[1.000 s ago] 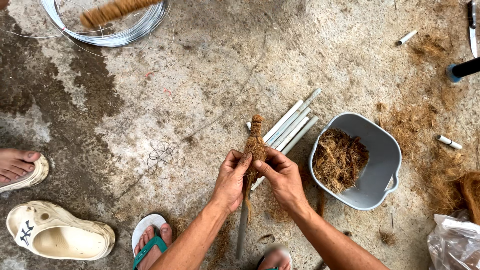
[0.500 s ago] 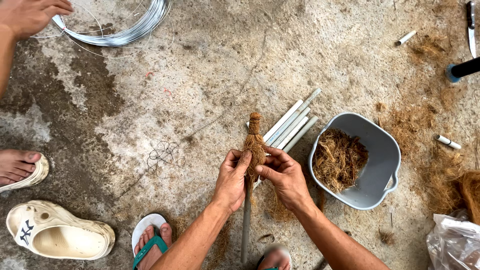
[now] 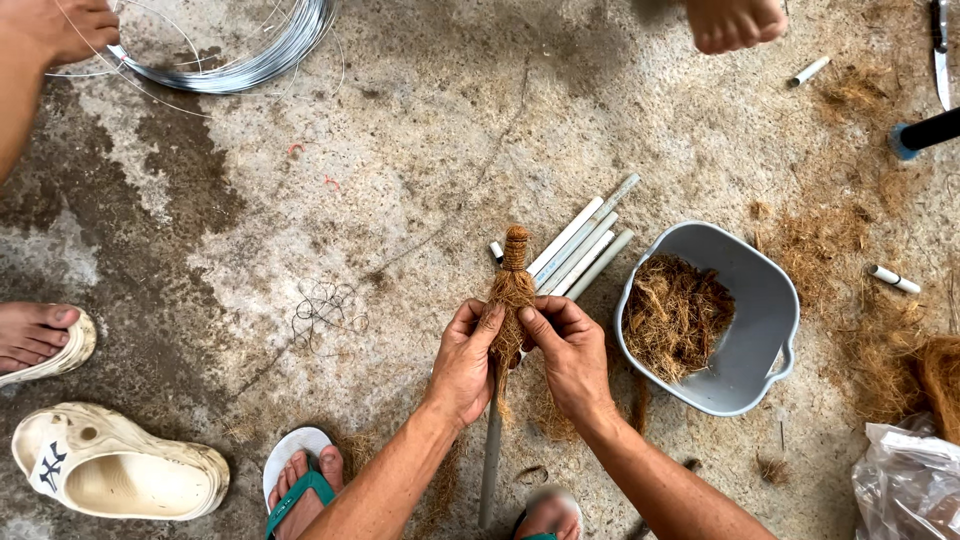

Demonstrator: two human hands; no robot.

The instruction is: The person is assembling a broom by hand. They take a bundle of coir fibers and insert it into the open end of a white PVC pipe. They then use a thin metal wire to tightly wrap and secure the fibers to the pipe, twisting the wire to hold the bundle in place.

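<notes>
My left hand (image 3: 462, 362) and my right hand (image 3: 572, 356) both grip a grey pipe (image 3: 489, 460) wrapped at its top in brown coconut fibre (image 3: 513, 282). The fingers of both hands press loose fibre against the wrapped part, thumbs meeting at the middle. The pipe runs upright from between my feet to the fibre-bound tip. Just right of my right hand stands a grey plastic basin (image 3: 762, 300) holding a heap of loose fibre (image 3: 676, 316).
Several white pipes (image 3: 582, 250) lie behind the wrapped tip. A coil of steel wire (image 3: 250, 55) sits top left, with another person's hand (image 3: 62, 25) on it and another person's foot (image 3: 736, 22) at top. Sandals (image 3: 105, 463), scattered fibre and a plastic bag (image 3: 908, 482) surround me.
My hands stay on the wrapped pipe, fingers shifting slightly. Another person's hand has come onto the wire coil, and a foot has entered at the top.
</notes>
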